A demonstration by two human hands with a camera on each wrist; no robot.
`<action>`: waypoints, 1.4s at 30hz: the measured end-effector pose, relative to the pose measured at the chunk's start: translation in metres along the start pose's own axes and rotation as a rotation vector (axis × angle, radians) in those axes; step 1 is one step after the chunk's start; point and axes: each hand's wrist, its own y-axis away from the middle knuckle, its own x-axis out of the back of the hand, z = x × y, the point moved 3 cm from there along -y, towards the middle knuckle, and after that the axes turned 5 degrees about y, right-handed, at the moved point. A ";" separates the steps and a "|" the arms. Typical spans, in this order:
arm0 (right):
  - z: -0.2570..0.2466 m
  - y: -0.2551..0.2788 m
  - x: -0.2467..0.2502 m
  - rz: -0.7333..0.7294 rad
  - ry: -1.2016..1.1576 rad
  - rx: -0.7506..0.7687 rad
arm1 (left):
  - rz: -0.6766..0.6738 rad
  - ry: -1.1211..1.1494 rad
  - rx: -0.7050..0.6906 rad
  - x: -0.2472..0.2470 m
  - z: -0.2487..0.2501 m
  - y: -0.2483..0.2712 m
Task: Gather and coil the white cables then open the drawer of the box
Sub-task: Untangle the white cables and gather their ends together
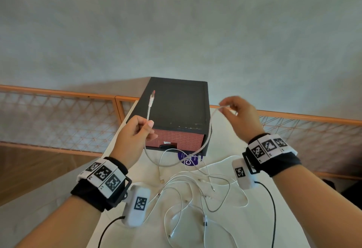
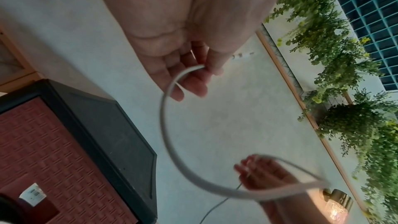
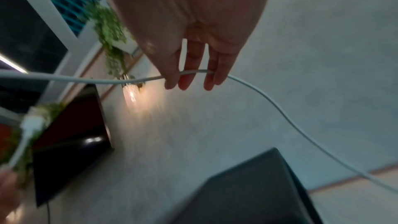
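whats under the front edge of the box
A round purple sticker on the white table pokes out from beneath the box. Its far part is covered by the box and loose white cables cross it.

The white cables (image 1: 197, 187) look like smooth, slightly matt plastic, piled near the middle of the tabletop (image 1: 278, 218), which is seen as a plain white, smooth, low-sheen surface. The box (image 1: 177, 110) at the far edge is cased in matt black plastic, a bit dusty on top, and its drawer (image 1: 176, 139) front is moulded in a reddish woven-look texture. A glossy purple sticker (image 1: 189, 158) is stuck just before it. Black cloth wristbands (image 1: 88, 194) are worn.
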 end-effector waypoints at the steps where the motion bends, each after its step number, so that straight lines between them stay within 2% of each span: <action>1: 0.010 0.008 -0.007 -0.071 0.018 -0.045 | -0.014 0.032 0.012 -0.001 0.000 0.000; 7: 0.056 0.072 -0.057 -0.745 0.293 -0.150 | -0.065 -0.015 0.057 -0.001 -0.010 0.002; 9: 0.064 0.097 -0.071 -0.879 0.312 -0.158 | -0.038 0.014 0.085 0.002 -0.014 0.002; 11: 0.071 0.117 -0.082 -0.893 0.306 -0.193 | -0.033 0.023 0.099 0.004 -0.018 0.003; 14: 0.086 0.137 -0.095 -0.826 0.306 -0.257 | -0.046 -0.032 0.086 0.005 -0.024 0.007; 16: 0.089 0.148 -0.103 -0.839 0.346 -0.206 | -0.041 -0.064 0.078 0.007 -0.029 0.010; 20: 0.097 0.167 -0.121 -0.970 0.469 -0.030 | -0.048 -0.048 0.128 0.010 -0.044 0.017; 25: 0.098 0.163 -0.135 -1.288 0.611 -0.073 | -0.041 -0.073 0.213 0.016 -0.070 0.024; 27: 0.092 0.149 -0.141 -1.326 0.603 -0.056 | -0.018 -0.080 0.240 0.019 -0.077 0.026; 29: 0.086 0.132 -0.154 -1.324 0.631 -0.028 | 0.008 -0.050 0.266 0.022 -0.083 0.028; 35: 0.064 0.096 -0.223 -1.185 0.633 0.101 | 0.036 -0.001 0.350 0.029 -0.089 0.031; 42: 0.060 0.105 -0.288 -1.285 0.669 0.274 | 0.005 -0.054 0.362 0.044 -0.094 0.022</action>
